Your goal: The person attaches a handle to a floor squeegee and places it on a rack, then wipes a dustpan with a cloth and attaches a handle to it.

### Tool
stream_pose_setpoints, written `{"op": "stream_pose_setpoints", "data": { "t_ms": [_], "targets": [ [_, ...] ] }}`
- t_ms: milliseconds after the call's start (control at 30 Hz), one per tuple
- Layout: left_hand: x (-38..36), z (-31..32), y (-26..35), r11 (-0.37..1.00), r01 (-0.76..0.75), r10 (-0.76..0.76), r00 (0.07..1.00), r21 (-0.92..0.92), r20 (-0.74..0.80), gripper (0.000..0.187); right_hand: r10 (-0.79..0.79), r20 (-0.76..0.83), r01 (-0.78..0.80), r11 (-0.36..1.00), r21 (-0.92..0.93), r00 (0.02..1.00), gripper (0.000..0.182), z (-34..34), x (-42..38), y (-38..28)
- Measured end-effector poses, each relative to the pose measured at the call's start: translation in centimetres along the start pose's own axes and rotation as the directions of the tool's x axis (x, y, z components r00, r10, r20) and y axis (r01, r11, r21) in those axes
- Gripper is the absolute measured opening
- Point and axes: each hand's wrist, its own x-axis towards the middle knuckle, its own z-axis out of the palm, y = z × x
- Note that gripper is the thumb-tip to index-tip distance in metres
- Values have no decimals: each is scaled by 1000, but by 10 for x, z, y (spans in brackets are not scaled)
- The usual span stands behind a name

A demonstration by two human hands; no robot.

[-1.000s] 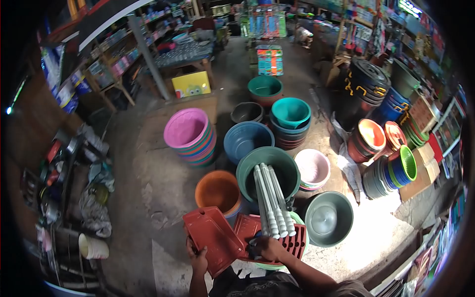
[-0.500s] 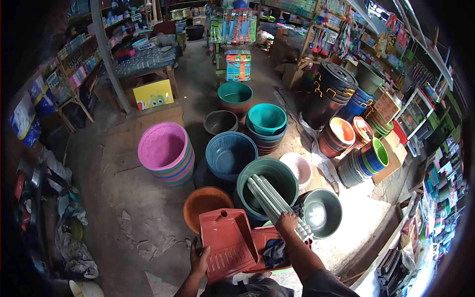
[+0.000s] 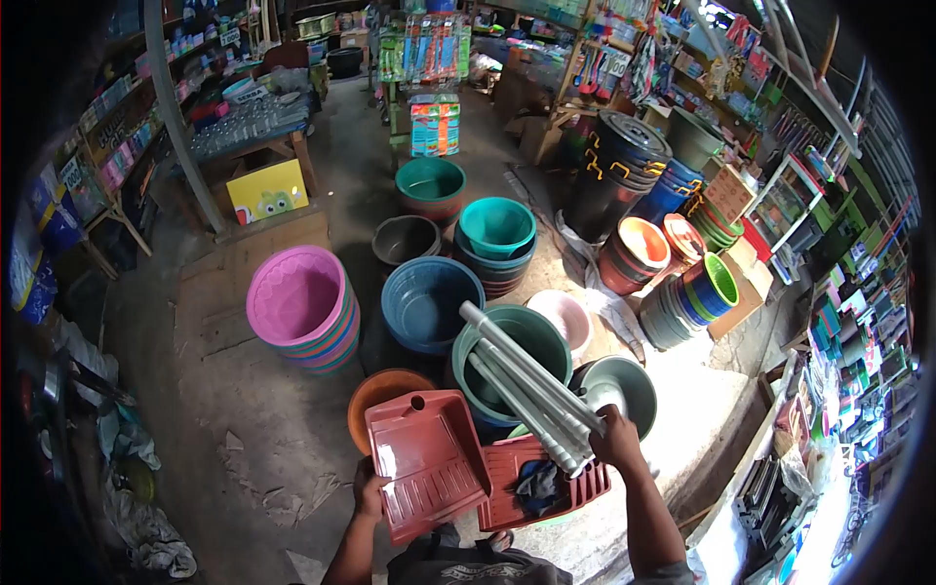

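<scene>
My left hand (image 3: 370,490) is closed on the left edge of a red plastic dustpan (image 3: 429,458), which has ridges and a round hole at its far end. My right hand (image 3: 614,438) grips the near end of a pale grey tube (image 3: 526,359). That tube slants over the green tub (image 3: 466,375). Several similar tubes (image 3: 522,411) lie below it, leaning across the tub's rim. Another red dustpan (image 3: 499,485) lies beneath them, with a dark crumpled item (image 3: 542,487) on it.
An orange basin (image 3: 366,405), a blue tub (image 3: 429,302) and a grey basin (image 3: 634,390) stand close around. Stacked pink pots (image 3: 336,302) are at left. Black lidded bins (image 3: 614,185) stand back right, and shelves of goods line both sides.
My right hand has moved right and up, separating one tube from the bundle. The other tubes have dropped lower across the tub. My left hand still holds the dustpan, slightly further left.
</scene>
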Motion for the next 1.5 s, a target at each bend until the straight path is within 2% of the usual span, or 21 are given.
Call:
{"op": "stream_pose_setpoints", "data": {
  "t_ms": [67,100,167,233,367,400,433,567,600,667,700,733,767,833,900,1067,1133,1233,1367,1433,1500],
  "targets": [
    [10,10,13,999,-28,27,998,18,60,48,-65,93,29,938,345,994,56,-15,-32,10],
    [14,15,18,999,-37,36,997,13,69,46,-107,193,31,933,357,975,68,-20,-49,7],
    [23,25,20,999,-33,31,995,9,97,43,-369,134,170,681,712,920,72,-2,-69,15],
    [26,40,22,991,-104,93,988,87,124,40,-347,299,-134,426,895,889,66,-5,-88,8],
    [22,77,32,970,-118,105,992,213,72,42,-522,107,-263,-234,936,846,55,-5,-81,-1],
    [19,86,37,961,-160,139,985,227,104,42,-571,-54,-155,-311,938,819,52,-14,-77,-13],
    [15,94,43,949,-199,171,976,243,134,42,-553,-137,27,-203,979,822,48,-29,-77,-17],
    [1,100,45,931,-213,167,971,297,172,37,-580,-308,277,-145,950,754,43,-62,-59,-27],
    [-6,100,47,942,-190,144,973,275,180,37,-415,-282,434,336,836,865,44,-78,-67,-37],
    [-12,89,42,968,-135,99,980,213,175,37,-615,-486,780,544,308,621,44,-90,-56,-36],
    [-13,82,38,986,-80,52,981,146,186,37,-705,-497,832,551,67,507,47,-87,-44,-21],
    [-13,74,29,986,-81,55,983,145,175,37,-397,-472,616,500,608,787,47,-71,-48,-10],
    [-13,64,18,985,-81,59,988,150,145,36,-288,-465,531,225,817,837,45,-78,-55,-33],
    [-21,55,14,985,-75,59,993,157,103,36,-264,-510,568,234,789,819,43,-84,-59,-33],
    [-34,60,25,893,-196,151,978,405,141,37,-264,-540,599,269,754,799,45,-78,-64,-32],
    [-36,67,16,918,-159,123,985,363,120,60,-287,-550,614,231,755,784,41,-75,-74,-40],
    [-33,71,10,911,-280,216,949,303,229,73,-272,-530,589,222,777,803,40,-75,-75,-37],
    [-34,70,15,912,-274,155,919,306,363,74,-230,-486,521,128,844,843,41,-79,-76,-35],
    [-35,75,15,864,-342,183,896,369,404,71,-387,-483,568,138,812,785,39,-90,-75,-23],
    [-31,74,15,883,-358,217,885,303,411,71,-404,-399,440,10,898,823,32,-97,-74,-23],
    [-36,75,19,887,-347,202,884,303,422,71,-300,-400,432,45,901,866,31,-97,-70,-19]
  ]
}}
